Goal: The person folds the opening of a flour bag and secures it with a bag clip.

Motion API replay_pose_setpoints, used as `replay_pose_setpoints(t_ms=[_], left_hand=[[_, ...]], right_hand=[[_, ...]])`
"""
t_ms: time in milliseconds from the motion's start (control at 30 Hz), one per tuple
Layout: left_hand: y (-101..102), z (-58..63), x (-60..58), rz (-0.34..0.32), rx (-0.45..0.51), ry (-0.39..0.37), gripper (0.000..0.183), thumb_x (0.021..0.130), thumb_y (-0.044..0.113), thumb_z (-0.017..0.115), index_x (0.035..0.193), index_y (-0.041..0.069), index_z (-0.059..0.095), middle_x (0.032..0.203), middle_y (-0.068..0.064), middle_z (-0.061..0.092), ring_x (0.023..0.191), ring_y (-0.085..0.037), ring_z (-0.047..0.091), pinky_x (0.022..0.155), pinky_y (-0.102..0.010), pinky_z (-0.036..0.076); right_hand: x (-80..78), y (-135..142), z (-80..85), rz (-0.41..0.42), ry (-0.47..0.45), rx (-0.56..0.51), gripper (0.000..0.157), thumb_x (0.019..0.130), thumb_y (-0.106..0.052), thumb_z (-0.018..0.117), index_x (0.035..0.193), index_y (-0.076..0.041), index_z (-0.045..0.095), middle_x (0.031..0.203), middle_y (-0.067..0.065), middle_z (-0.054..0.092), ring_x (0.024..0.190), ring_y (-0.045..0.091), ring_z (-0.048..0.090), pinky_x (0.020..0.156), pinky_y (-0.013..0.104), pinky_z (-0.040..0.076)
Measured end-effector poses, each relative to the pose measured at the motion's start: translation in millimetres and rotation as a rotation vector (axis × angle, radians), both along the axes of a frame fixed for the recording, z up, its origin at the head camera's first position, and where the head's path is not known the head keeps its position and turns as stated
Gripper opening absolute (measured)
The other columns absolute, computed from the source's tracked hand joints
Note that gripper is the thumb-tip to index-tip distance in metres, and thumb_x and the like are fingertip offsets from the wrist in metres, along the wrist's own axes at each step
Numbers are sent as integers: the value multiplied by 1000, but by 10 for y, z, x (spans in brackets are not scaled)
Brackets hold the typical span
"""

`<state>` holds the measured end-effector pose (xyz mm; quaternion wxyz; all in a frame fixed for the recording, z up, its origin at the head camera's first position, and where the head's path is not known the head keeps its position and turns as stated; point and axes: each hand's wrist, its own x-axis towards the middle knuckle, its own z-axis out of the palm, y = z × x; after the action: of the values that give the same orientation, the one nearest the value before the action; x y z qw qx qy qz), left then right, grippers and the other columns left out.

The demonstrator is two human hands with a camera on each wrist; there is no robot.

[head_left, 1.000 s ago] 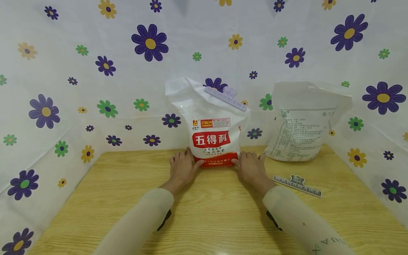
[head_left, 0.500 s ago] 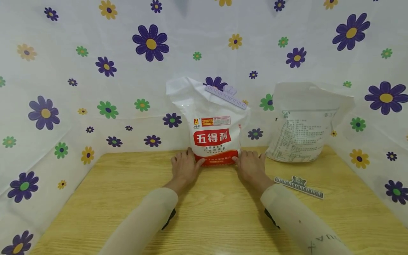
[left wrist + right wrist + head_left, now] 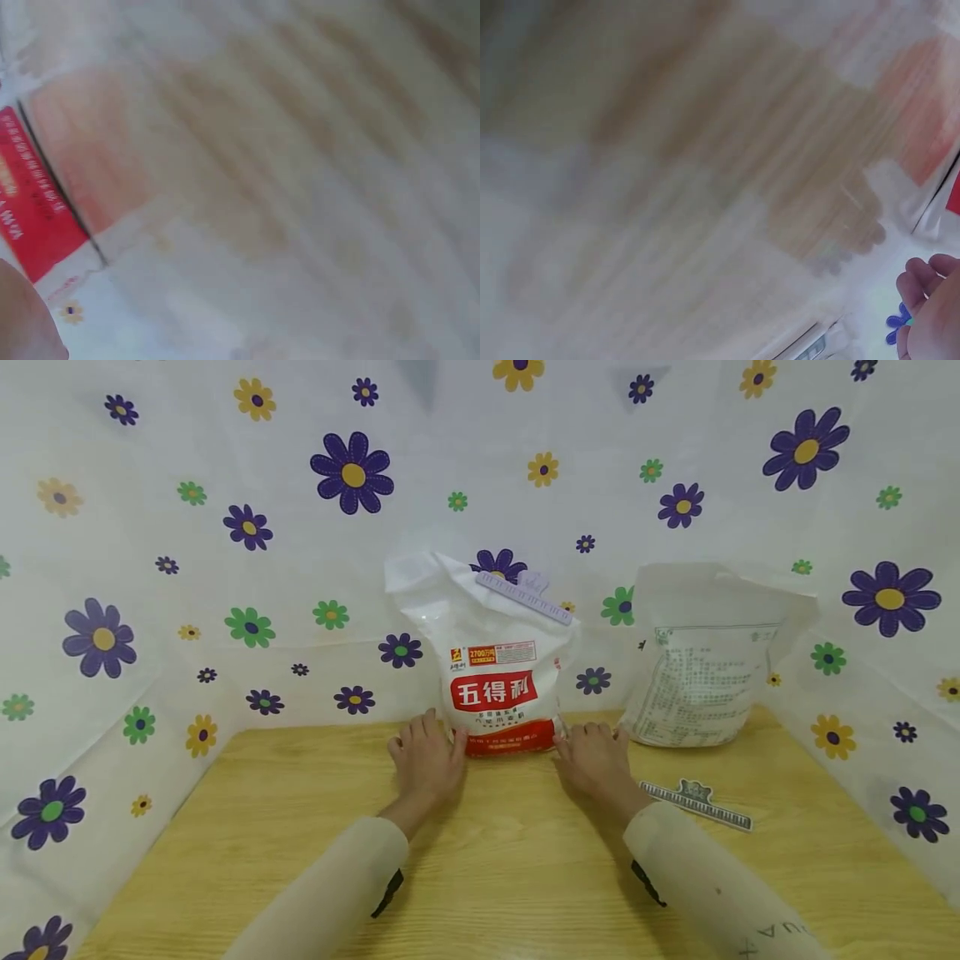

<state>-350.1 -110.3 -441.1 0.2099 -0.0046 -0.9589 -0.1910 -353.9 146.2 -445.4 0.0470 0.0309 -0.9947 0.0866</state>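
Observation:
A white flour bag (image 3: 495,702) with red labels stands upright at the back of the table. Across its folded top right sits a lilac clip (image 3: 523,597) with a piano-key pattern. My left hand (image 3: 427,760) rests beside the bag's lower left corner, fingers loosely bent, the thumb close to its edge. My right hand (image 3: 598,762) lies at the lower right corner, fingers relaxed. In the right wrist view, part of the right hand (image 3: 936,307) shows apart from the bag. In the left wrist view, only a bit of a digit appears near the bag's red label (image 3: 37,202).
A second white bag (image 3: 693,685), printed with small text, stands at the back right. A black-and-white piano-key clip (image 3: 696,803) lies on the wooden table (image 3: 495,877) by my right forearm. A flowered cloth (image 3: 465,435) hangs behind and at both sides.
The left thumb has come off the front of the bag and that hand has shifted slightly left. The right hand has loosened at its corner. The bag stays standing; the head view has shifted slightly.

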Motion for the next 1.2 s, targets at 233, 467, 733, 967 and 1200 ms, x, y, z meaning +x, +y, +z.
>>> replay_pose_setpoints(t_ms=[233,467,733,967,1200], left_hand=[[52,274,93,-59,32,219,60,101,48,49,139,2,42,129,-18,51,117,-34,42,96,-53,31],[160,629,99,-159,-7,333,57,99,44,55,136,2,44,129,-16,50,119,-33,41,97,-53,30],[319,1027,124,-233,-59,356,54,99,44,53,134,3,47,130,-16,51,122,-33,41,99,-53,28],[540,1241,124,-302,-126,358,52,102,46,46,132,5,51,130,-14,52,121,-31,41,99,-52,28],[858,1382,97,-343,-176,360,50,103,46,43,133,7,51,131,-11,53,121,-29,43,99,-49,31]], right_hand=[[106,263,-38,34,141,-18,41,104,-33,43,125,-3,61,127,16,63,120,38,53,97,60,32],[200,494,24,40,224,-60,39,105,-31,42,122,-3,63,122,15,65,116,36,56,95,57,30],[124,810,376,85,549,-29,27,100,-22,50,102,-3,69,99,15,71,95,34,64,86,55,41],[90,1087,845,153,849,-22,22,97,-14,53,89,2,66,82,19,68,81,39,62,72,52,44],[124,1329,1299,128,938,0,23,97,-13,53,91,7,64,86,24,66,83,42,58,70,53,44]])
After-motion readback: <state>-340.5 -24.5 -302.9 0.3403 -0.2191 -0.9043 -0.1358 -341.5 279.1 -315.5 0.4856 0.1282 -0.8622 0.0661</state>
